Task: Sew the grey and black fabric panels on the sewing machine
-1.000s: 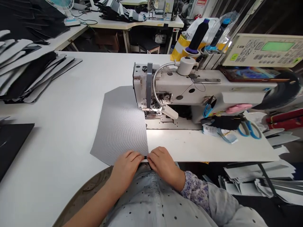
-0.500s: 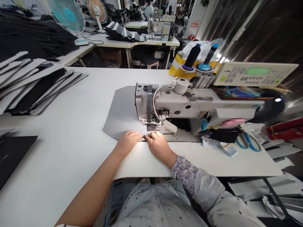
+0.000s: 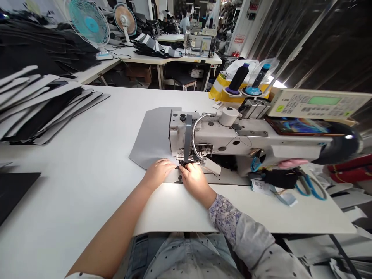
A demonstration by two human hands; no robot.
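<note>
- The two hands, near the counter's (image 3: 95,186) front edge a second ago, are now well back from that edge, right beside the needle area of the off-white metal sewing machine (image 3: 250,133).
- The flat, many-sided grey fabric sheet (image 3: 152,133) has moved back with them; it lies left of the machine head, partly hidden by it, its near end clear of the front edge. This suggests that the near end is now being worked at the presser foot.
- The left hand (image 3: 157,173) is nearly closed, palm down, its fingertips gripping a narrow dark strip (image 3: 177,167) by the sheet's near end.
- The right hand (image 3: 195,179) is curled, thumb and fingers closed on the strip's other side, just below the foot.
- A small gap separates the fingertips; how firmly each pinches cannot be told.
</note>
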